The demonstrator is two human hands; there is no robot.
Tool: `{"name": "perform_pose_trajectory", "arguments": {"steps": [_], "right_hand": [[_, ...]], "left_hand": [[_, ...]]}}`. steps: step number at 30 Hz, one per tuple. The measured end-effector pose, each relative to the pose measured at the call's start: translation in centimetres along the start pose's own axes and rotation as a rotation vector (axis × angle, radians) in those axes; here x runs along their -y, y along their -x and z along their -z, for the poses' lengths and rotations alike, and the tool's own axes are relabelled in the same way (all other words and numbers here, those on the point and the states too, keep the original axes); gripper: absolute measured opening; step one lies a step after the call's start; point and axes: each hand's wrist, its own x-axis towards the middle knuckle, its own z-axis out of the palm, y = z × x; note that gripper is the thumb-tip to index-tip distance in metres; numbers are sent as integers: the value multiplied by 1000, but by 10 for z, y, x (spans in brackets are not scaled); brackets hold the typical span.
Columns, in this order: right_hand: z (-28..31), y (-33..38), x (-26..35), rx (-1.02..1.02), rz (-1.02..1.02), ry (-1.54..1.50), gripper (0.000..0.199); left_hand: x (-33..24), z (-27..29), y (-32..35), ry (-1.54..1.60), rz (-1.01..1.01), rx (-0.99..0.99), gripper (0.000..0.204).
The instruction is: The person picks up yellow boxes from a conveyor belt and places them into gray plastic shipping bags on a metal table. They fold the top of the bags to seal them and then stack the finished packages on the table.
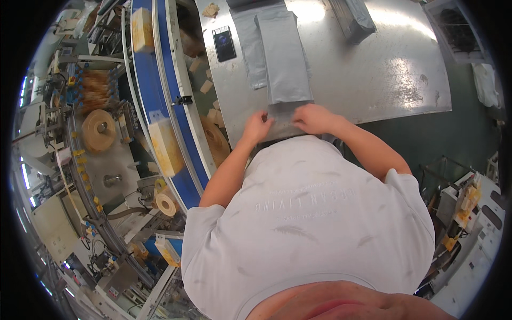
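A long silver foil bag (285, 58) lies flat on the steel table (384, 69), its near end toward me. My left hand (257, 126) pinches the bag's near left corner. My right hand (311, 117) grips the near right corner, fingers curled over the edge. A second silver bag (249, 48) lies partly under the first, to its left. The bag's nearest edge is hidden by my white shirt.
A black phone (224, 44) lies on the table's left part. A stack of silver bags (352, 18) sits at the far side. A blue conveyor (160, 101) carries yellow packs (166, 146) on my left. Tape rolls (98, 129) and machinery stand farther left.
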Motion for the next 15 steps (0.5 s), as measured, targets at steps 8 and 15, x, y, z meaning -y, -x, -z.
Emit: {"name": "perform_pose_trajectory", "arguments": {"steps": [8, 15], "right_hand": [[-60, -63, 14, -381, 53, -55, 17], [-75, -29, 6, -382, 41, 32, 9]], "left_hand": [[5, -14, 10, 210, -83, -126, 18], [21, -22, 2, 424, -27, 13, 16]]}}
